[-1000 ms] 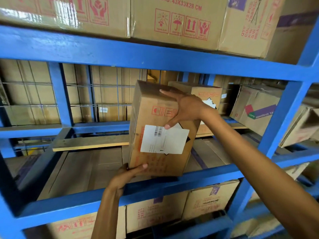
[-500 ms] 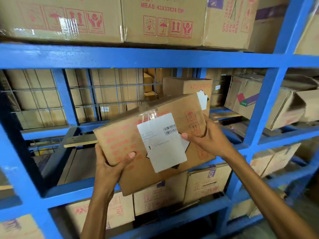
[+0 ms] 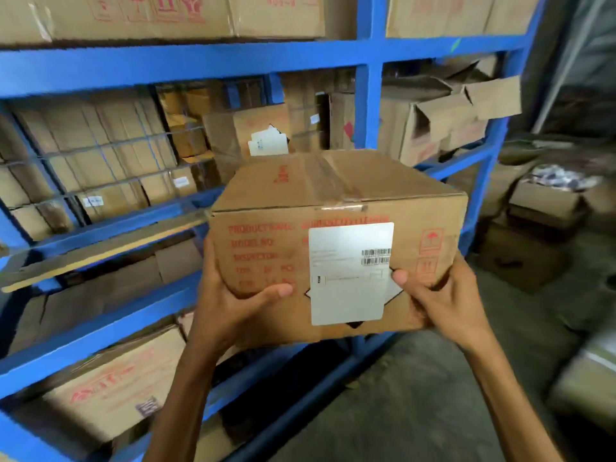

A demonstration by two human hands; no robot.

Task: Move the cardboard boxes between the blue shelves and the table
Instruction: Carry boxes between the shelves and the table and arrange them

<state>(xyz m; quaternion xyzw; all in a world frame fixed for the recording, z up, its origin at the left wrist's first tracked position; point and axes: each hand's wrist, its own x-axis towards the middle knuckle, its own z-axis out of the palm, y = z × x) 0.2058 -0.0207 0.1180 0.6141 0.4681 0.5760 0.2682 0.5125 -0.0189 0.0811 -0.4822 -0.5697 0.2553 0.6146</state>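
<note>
Both hands clamp one box between them. The left hand (image 3: 230, 315) cups the lower left corner of the cardboard box (image 3: 263, 251), its thumb laid across the printed front face and its fingers out of sight underneath. The right hand (image 3: 446, 301) takes the lower right corner the same way, thumb tip at the edge of the white label (image 3: 350, 275). The box is in the air, roughly level with its taped top facing up. It hangs in front of the blue shelves (image 3: 368, 105), clear of their front rails and near the right-hand upright, resting on no shelf. Behind it, on the middle shelf, a second box (image 3: 253, 128) with its own white label stands among more cartons, and other boxes fill the shelves above and below. Past the right end of the shelves, open cartons (image 3: 540, 201) sit on the concrete floor (image 3: 416, 395). The table is not in view. I judge this to be the carrying step: the box is off the shelf and bound for the table. The next move calls for turning away from the shelves, holding the box level with both hands under its bottom edge, and finding a flat spot to lower it onto. The cartons on the floor call for care underfoot.
</note>
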